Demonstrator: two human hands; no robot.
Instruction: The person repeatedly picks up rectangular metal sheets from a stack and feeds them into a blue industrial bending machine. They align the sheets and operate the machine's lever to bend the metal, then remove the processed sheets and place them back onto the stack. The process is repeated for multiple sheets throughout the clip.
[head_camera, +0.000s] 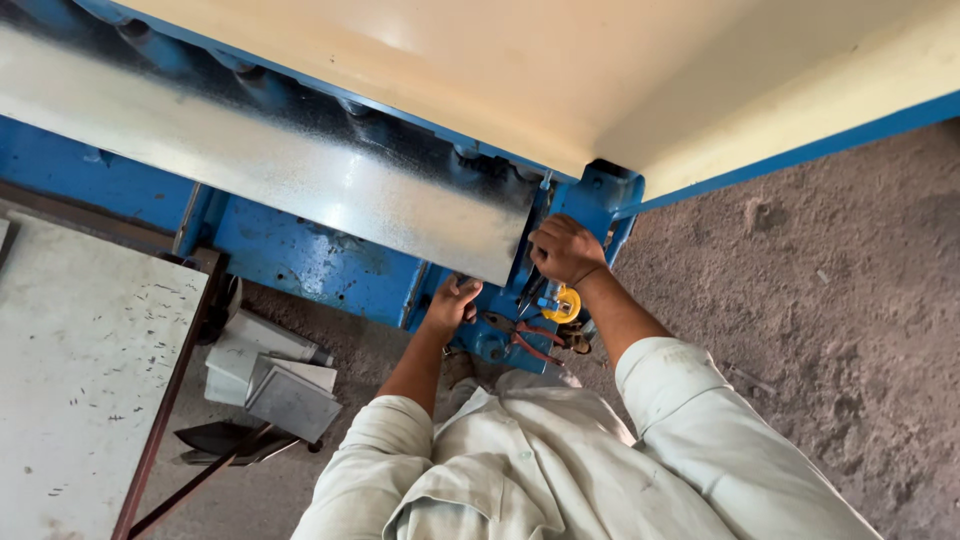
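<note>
Sheet metal, a long shiny galvanised strip, lies across the blue steel machine bed, its end just beside your hands. Your right hand is closed on the sheet's end corner at the machine's blue end bracket. Your left hand curls under the lower edge; what it grips I cannot tell. A yellow tape measure and red-handled pliers rest unused just below your right hand. Judging by this, the sheet is placed but not yet squared.

Metal sheet on machine bed — table at 8 o'clock, offcuts beside it — apparently on floor.
</note>
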